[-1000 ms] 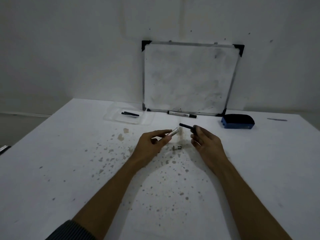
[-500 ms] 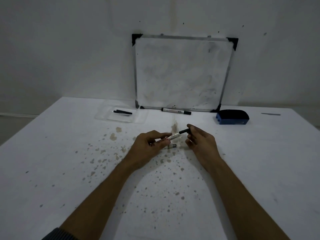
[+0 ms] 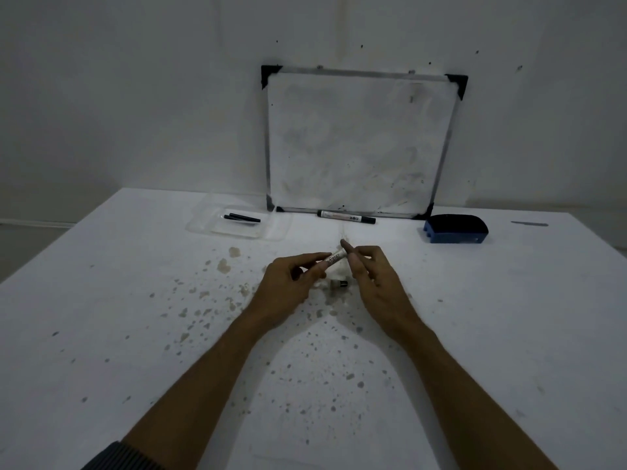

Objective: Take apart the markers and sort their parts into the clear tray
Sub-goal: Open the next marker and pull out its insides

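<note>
Head view: left hand (image 3: 288, 283), right hand (image 3: 376, 283) on marker barrel (image 3: 336, 257), mid table (image 3: 101, 300).

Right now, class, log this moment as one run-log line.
left hand: holds marker barrel | right hand: at barrel's far end, grip unclear | small part: on table between hands | clear tray: two black parts

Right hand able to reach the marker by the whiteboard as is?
Probably yes: nothing lies between the right hand and the marker. But its fingers pinch the end of the barrel held by the left hand, so it must let go first.
</note>
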Demonstrator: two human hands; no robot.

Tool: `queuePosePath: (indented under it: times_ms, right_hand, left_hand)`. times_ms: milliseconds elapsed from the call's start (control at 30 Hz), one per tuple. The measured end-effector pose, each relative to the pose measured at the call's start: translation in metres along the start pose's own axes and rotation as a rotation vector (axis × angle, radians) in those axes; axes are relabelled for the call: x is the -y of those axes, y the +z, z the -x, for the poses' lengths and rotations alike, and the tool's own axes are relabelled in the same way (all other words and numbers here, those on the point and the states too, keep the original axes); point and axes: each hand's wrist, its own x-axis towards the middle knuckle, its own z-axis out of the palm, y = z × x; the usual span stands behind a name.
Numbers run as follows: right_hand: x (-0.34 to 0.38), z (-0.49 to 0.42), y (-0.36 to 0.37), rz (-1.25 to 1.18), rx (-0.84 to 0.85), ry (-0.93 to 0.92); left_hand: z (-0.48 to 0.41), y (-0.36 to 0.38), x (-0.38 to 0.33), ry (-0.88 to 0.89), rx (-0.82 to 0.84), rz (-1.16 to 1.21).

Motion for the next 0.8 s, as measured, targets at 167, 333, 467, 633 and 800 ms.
queuePosePath:
  times_ms: [167,333,467,633,800]
  right_hand:
    - [-0.005,0.003,0.001,0.393,0.102,-0.019]
    - [-0.009,0.005,0.0,0.5,0.183,-0.104]
    - [0.0,0.002,-0.008,0.158,-0.011,0.053]
    - [-0.002,-0.005,-0.026,-0.477,-0.109,0.25]
    - [-0.007,-0.006,-0.026,-0.607,-0.112,0.319]
  left_hand:
    - [-0.004,-0.001,0.004,-0.043,-0.09,0.052]
    - [-0.006,-0.004,0.001,-0.08,-0.115,0.17]
    - [-0.002,-0.004,-0.005,-0.072,-0.033,0.196]
    - [0.0,-0.001,-0.003,-0.071,0.048,0.168]
    - [0.004,-0.002,-0.008,-0.067,0.086,0.171]
